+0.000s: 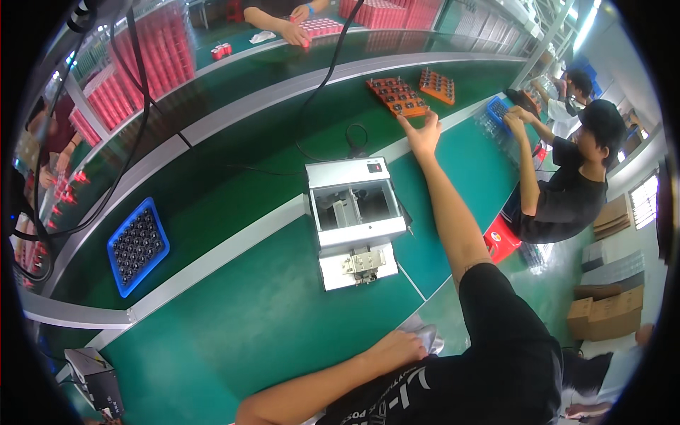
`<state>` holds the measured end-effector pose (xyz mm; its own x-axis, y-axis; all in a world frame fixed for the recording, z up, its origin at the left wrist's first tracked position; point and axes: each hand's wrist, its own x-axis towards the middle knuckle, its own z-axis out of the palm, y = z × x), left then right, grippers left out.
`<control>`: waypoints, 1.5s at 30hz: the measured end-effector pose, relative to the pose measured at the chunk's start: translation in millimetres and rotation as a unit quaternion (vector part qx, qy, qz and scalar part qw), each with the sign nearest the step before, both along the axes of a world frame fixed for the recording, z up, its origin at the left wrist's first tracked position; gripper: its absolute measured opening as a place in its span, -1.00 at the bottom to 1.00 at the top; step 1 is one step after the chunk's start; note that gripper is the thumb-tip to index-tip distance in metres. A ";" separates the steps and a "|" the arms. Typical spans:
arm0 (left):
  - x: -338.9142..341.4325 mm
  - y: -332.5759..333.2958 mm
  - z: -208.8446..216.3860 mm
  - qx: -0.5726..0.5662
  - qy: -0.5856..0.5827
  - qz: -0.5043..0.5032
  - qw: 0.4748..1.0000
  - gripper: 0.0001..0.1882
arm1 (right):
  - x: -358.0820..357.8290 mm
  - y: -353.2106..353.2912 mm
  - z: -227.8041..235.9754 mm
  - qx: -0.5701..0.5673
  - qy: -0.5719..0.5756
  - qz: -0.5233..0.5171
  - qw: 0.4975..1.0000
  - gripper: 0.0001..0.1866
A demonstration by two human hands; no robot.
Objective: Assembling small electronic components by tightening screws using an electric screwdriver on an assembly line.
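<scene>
My right arm reaches far forward over the bench. My right hand (424, 137) is at the near end of an orange tray (397, 97) with rows of small dark parts, its thumb and fingers spanning that end. A second, smaller orange tray (438, 86) lies just beyond to the right. Close to my body, at the bench's front edge, my left hand (398, 350) is closed with curled fingers. Crumpled clear plastic (429, 338) shows beside its fingertips; whether they grip it is hidden. Between my hands stands a white and silver bench machine (352, 221) with a clear window and a metal fixture in front.
At left, a blue tray (139, 246) of round black parts sits on the green belt (234, 185). A metal rail (219, 258) divides belt from bench. Black cables (327, 78) hang overhead. A co-worker (567, 170) sits at right; another person's hands (294, 32) work across the line.
</scene>
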<state>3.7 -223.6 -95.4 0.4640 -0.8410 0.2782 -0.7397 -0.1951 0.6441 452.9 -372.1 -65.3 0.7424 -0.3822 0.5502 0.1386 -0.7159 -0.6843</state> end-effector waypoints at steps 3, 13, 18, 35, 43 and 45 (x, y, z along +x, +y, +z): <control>-1.1 1.2 -2.5 0.018 0.052 0.006 0.998 -0.76 | 6.1 11.8 8.8 -0.006 0.028 -0.033 0.999 0.17; -1.0 1.0 8.5 0.012 0.012 0.033 0.999 -0.74 | 21.2 13.8 16.3 -0.062 0.160 -0.032 0.985 0.45; 0.8 -0.1 8.7 -0.003 -0.005 0.017 1.000 -0.73 | 34.9 -2.7 7.2 -0.019 0.112 -0.040 0.993 0.28; 1.2 7.5 21.6 0.001 0.027 -0.001 1.000 -0.69 | 23.4 7.8 18.9 -0.129 0.235 0.010 0.963 0.49; 0.8 6.6 15.6 -0.010 0.006 0.011 1.000 -0.70 | 13.2 25.6 23.6 -0.192 0.247 0.011 0.950 0.48; 2.7 6.3 18.0 -0.009 0.013 0.003 1.000 -0.72 | 8.5 30.5 27.7 -0.221 0.260 0.044 0.939 0.53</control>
<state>6.4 -217.3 -77.4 0.4759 -0.8333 0.2812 -0.7216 -0.1872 0.6665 461.3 -341.6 -37.6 0.9727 -0.1258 0.1950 -0.0597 -0.9477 -0.3137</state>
